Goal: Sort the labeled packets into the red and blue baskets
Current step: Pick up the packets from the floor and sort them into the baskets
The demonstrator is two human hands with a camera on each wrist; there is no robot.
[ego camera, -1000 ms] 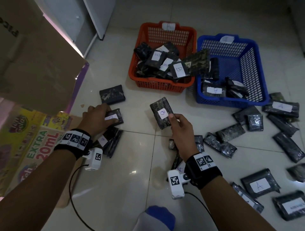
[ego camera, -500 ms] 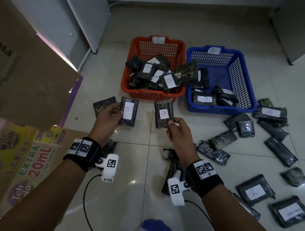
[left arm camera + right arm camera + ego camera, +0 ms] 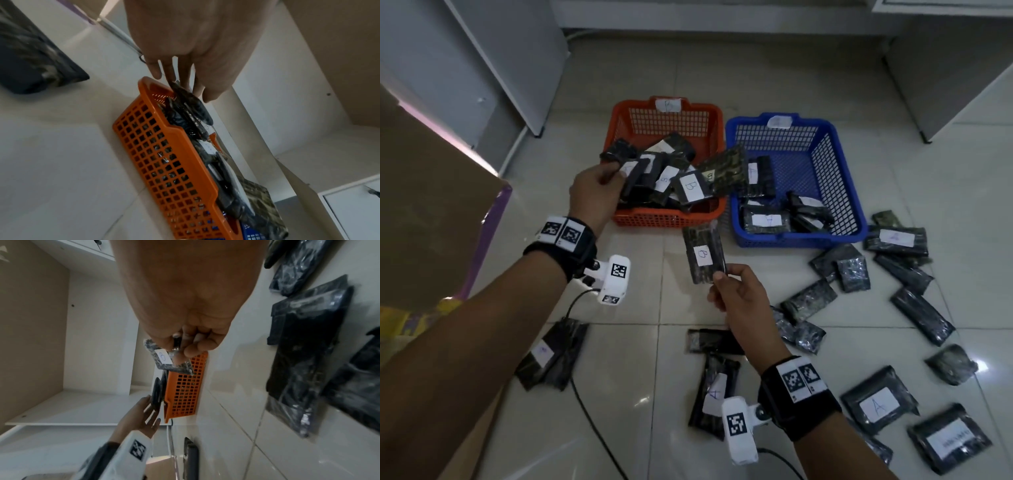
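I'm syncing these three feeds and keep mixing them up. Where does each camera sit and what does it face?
Head: worn on the head, looking down at the floor, both forearms, red basket and blue basket.
Left wrist: looks along the left hand at the red basket.
Right wrist: looks along the right hand pinching a packet labelled B.
Shared: all show the red basket; head and right wrist show that packet.

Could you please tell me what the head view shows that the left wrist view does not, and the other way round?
Only the head view shows the right hand pinching a packet labeled B, the blue basket's whole interior, and the loose packets on the floor. Only the left wrist view shows the red basket's outer side wall close up. Both show the left hand holding a packet at the red basket.
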